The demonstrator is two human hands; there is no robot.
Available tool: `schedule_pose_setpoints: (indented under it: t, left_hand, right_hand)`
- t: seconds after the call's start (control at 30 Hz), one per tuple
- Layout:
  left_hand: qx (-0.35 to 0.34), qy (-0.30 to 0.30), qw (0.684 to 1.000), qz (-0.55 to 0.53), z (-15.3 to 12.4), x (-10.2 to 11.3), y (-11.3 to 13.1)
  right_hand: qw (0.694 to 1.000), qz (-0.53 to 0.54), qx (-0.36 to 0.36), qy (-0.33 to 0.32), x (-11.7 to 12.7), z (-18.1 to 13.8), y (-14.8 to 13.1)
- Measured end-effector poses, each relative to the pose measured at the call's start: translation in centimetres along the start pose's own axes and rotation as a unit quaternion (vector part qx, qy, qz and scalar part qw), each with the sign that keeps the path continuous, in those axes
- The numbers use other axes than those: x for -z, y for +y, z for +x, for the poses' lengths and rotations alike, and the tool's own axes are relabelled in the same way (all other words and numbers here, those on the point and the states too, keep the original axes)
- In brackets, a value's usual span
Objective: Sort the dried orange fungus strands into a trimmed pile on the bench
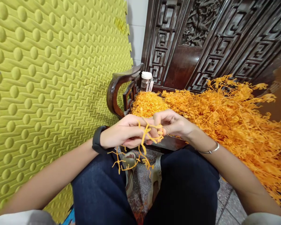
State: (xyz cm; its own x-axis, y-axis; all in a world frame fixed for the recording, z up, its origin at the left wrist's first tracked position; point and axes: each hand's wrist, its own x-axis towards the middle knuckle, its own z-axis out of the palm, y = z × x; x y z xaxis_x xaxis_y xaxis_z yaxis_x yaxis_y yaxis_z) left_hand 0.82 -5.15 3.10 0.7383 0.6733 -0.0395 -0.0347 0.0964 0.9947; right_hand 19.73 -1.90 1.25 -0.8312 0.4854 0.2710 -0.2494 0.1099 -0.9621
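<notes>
My left hand [127,131], with a black band at its wrist, is closed on a thin orange plastic branch [144,137]. Forked twigs of the branch hang below the fingers, over the gap between my knees. My right hand [174,123] meets the left one, its thumb and fingers pinched on the branch's short twig ends. Just beyond the hands lies a low pile of small orange pieces [150,103]. To the right rises a big tangled heap of orange plastic branches [231,115]. What lies between the touching fingertips is partly hidden.
A dark carved wooden chair [113,90] bears the orange piles. A clear jar with a white lid [146,81] stands at its back corner. A yellow-green bumpy foam mat [49,78] fills the left side. Below, sandalled feet rest on a speckled floor [141,178].
</notes>
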Motion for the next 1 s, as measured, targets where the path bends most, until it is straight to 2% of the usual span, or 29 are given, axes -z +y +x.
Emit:
schedule_pose_setpoints:
  t: [0.1,0.2,0.27,0.33,0.47,0.6,0.7,0.87,0.93,1.0]
  left_hand:
    - [0.011,-0.032,0.999,-0.014,0.0,0.2,0.2]
    - [-0.041,-0.044,0.997,-0.038,-0.3,0.7,0.6]
    - [-0.067,-0.028,0.997,-0.041,-0.4,1.1,0.8]
    - [-0.061,-0.014,0.998,-0.029,-0.1,1.6,0.8]
    - [-0.075,0.044,0.996,0.028,1.3,2.5,0.0]
    - [-0.109,0.085,0.987,0.08,2.3,2.9,-0.6]
    - [-0.119,0.09,0.987,0.066,2.4,3.1,-0.6]
    - [-0.157,0.066,0.984,0.046,2.6,3.4,-0.8]
    - [-0.17,0.058,0.983,0.036,2.8,3.6,-0.9]
    - [-0.177,0.06,0.982,0.025,2.8,3.6,-0.9]
  right_hand:
    - [1.0,0.004,-0.016,-0.007,-0.3,-0.3,-0.4]
    - [0.999,-0.002,0.006,-0.038,0.1,-1.0,-1.4]
    - [0.998,-0.038,0.048,0.004,0.7,-1.5,-2.3]
    - [0.986,-0.091,0.096,0.1,1.3,-1.8,-2.9]
    - [0.932,-0.174,0.154,0.276,2.4,-1.6,-2.7]
    - [0.85,-0.307,0.105,0.415,3.7,-1.2,-1.1]
    - [0.802,-0.376,0.098,0.453,5.4,-1.1,0.2]
    - [0.732,-0.452,0.133,0.491,8.5,-1.2,2.1]
    - [0.722,-0.472,0.112,0.493,9.6,-1.4,2.9]
    - [0.728,-0.488,0.044,0.48,10.6,-1.6,3.5]
